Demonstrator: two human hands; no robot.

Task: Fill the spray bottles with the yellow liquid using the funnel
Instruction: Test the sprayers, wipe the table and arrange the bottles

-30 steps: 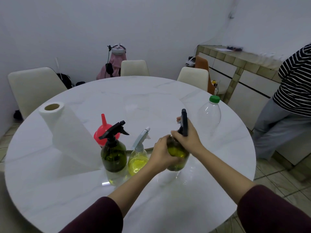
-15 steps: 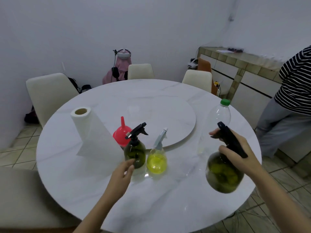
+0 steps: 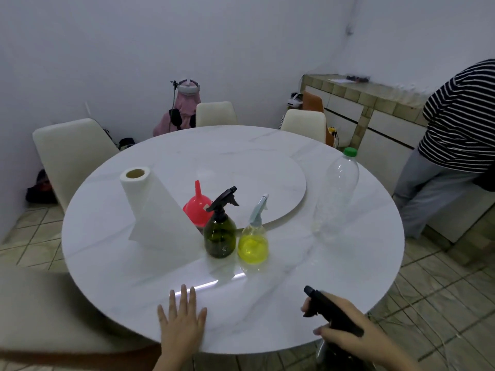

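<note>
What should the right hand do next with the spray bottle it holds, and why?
Probably set it down on the table beside the other two. The right hand grips the dark spray bottle past the table's edge; the left hand lies flat.

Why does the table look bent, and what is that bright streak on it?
Head view: the wide-angle lens bows the table and wall lines; the streak is glare from a light on the glossy marble, just beyond the left hand; edges look soft.
</note>
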